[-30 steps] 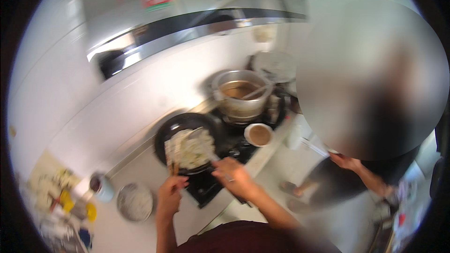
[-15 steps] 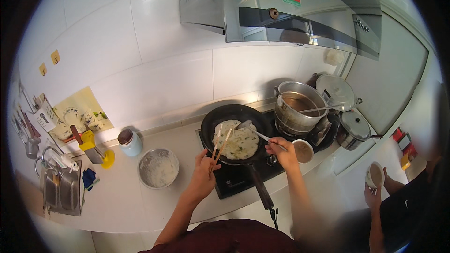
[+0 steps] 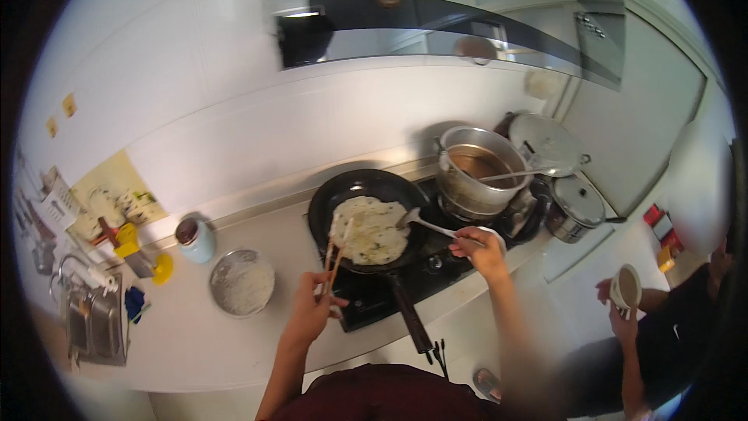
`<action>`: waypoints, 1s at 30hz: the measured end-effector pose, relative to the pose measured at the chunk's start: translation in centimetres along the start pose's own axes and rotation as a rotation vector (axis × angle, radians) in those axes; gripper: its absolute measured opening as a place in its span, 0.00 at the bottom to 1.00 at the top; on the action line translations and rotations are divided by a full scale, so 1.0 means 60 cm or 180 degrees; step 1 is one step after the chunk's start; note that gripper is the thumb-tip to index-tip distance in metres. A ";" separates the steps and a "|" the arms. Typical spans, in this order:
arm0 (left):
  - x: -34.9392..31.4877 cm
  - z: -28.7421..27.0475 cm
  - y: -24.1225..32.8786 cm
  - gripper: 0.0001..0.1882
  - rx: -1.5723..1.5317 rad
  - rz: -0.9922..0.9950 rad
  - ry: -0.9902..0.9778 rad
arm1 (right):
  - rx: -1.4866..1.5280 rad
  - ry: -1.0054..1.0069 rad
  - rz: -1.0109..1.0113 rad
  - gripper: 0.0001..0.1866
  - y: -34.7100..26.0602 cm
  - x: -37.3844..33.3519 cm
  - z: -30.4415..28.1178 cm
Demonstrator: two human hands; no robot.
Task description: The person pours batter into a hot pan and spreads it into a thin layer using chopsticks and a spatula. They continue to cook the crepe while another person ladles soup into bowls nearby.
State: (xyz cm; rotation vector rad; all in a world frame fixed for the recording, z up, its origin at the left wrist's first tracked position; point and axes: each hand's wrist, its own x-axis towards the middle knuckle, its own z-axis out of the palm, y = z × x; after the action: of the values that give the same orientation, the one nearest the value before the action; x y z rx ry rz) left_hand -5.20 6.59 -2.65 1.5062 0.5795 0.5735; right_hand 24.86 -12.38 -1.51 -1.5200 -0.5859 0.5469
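Observation:
A pale flat pancake with green flecks (image 3: 372, 235) lies in a black frying pan (image 3: 331, 189) on the stove. My left hand (image 3: 310, 306), at the pan's near left, is closed round a pair of wooden chopsticks (image 3: 336, 263). Their tips reach the pancake's left part. At the right, my right hand (image 3: 481, 252) grips the handle of a metal spatula (image 3: 436, 228). Its head is at the pancake's upper right edge; whether it is under the edge I cannot tell. The pan's dark handle (image 3: 410, 316) points toward me between my arms.
A large pot of brown liquid (image 3: 477, 191) with a ladle stands right of the pan, beside lidded pots (image 3: 578, 201). My right hand mostly covers a small bowl. Left are a floury metal bowl (image 3: 241, 282), a jar (image 3: 195, 240) and a sink (image 3: 95, 327). Another person holds a bowl (image 3: 626, 287) at right.
The spatula's head has gone from on top of the pancake to its right edge. My right hand now hides most of the small bowl. The whole view has shifted slightly.

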 end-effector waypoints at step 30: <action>0.040 0.005 0.001 0.11 -0.0317 -0.0407 -0.0129 | -0.1030 0.0316 -0.1161 0.08 -0.004 -0.050 0.108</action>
State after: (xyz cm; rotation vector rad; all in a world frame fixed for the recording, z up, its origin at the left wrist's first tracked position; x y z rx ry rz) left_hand -3.21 8.00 -2.60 1.3734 0.6026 0.4653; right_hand 18.33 -9.52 -1.52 -1.6794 -0.8821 0.0968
